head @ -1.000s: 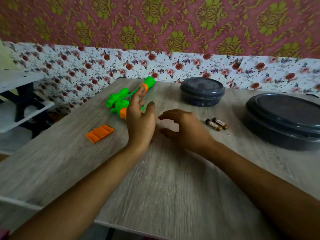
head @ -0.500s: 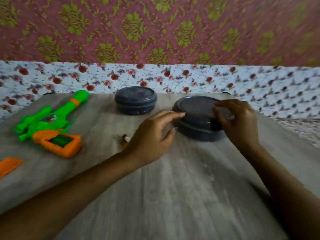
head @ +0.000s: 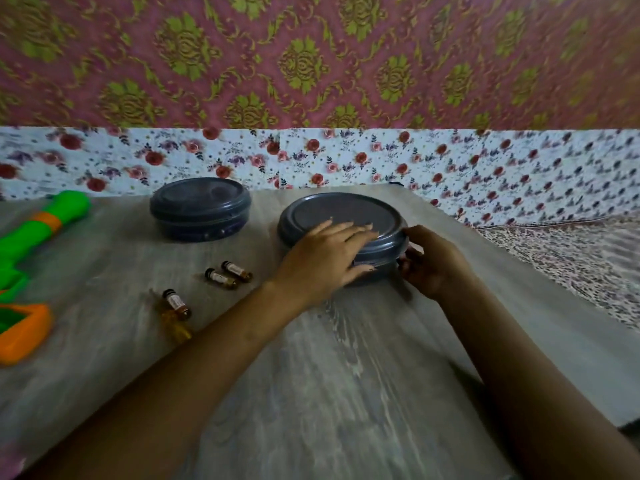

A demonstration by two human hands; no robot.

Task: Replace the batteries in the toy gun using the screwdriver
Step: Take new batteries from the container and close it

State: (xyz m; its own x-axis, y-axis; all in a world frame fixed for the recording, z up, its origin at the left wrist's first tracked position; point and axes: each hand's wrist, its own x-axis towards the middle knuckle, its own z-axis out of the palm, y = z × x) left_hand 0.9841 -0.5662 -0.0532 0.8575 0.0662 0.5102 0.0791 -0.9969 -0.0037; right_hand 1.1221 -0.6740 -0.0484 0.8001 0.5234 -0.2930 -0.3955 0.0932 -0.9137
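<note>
reached across the wood-grain table (head: 311, 393) with both forearms. passed, at the left edge, the toy gun (head: 27, 237), lying on its side, the orange grip (head: 24, 337) open and green inside; no longer under the left hand, as it was a second ago. left three small batteries (head: 225, 273) loose between gun and container: one nearer, beside a blurred amber thing (head: 176, 329), perhaps the screwdriver's handle, too smeared to tell; two side by side just beyond. laid the left hand (head: 322, 258) over the near rim of the large round container (head: 346, 213), fingers straight and close together on the lid, thumb down the side wall. curled the right hand (head: 433, 261) round the container's right edge, thumb on the lid's rim, fingers tucked under it. half a second before, merely arrived at the lid; now braced it from both sides. judged as prying the lid off, probably for fresh cells, so nothing yet put back into the gun. farther back, left the smaller lidded container (head: 201, 209) closed and untouched near the floral wall (head: 346, 157).
</note>
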